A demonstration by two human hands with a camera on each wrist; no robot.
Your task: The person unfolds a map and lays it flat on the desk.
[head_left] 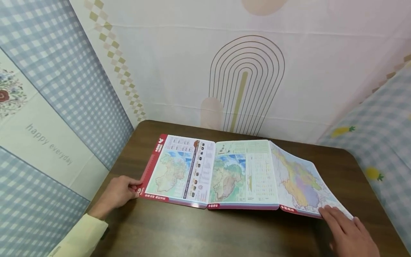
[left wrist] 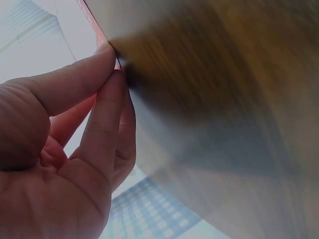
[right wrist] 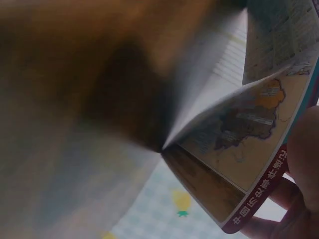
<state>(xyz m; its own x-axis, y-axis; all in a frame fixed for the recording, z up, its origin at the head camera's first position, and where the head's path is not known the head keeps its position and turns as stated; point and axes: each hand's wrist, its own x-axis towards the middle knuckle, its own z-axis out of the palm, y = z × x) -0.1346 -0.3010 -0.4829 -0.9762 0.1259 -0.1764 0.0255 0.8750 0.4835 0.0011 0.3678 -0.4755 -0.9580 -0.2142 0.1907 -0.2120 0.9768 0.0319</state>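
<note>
A folding map point(head_left: 261, 178) with red edging lies spread across the table in the head view, its panels printed with coloured maps and text. At its near left corner my left hand point(head_left: 117, 194) pinches the red border between thumb and fingers; the left wrist view shows those fingertips point(left wrist: 107, 59) closed on the thin edge. My right hand point(head_left: 351, 235) grips the near right edge of the last panel point(head_left: 298, 178), which tilts at the fold. From the right wrist, the underside point(right wrist: 244, 129) of that side shows another printed map, with fingers around its red border.
Brown wooden tabletop point(head_left: 179, 228) surrounds the map. Behind it hangs a pale cloth point(head_left: 173, 71) with an arch pattern. Blue checked cloth point(head_left: 54, 64) hangs on the left, and one with pineapples point(head_left: 385, 142) on the right.
</note>
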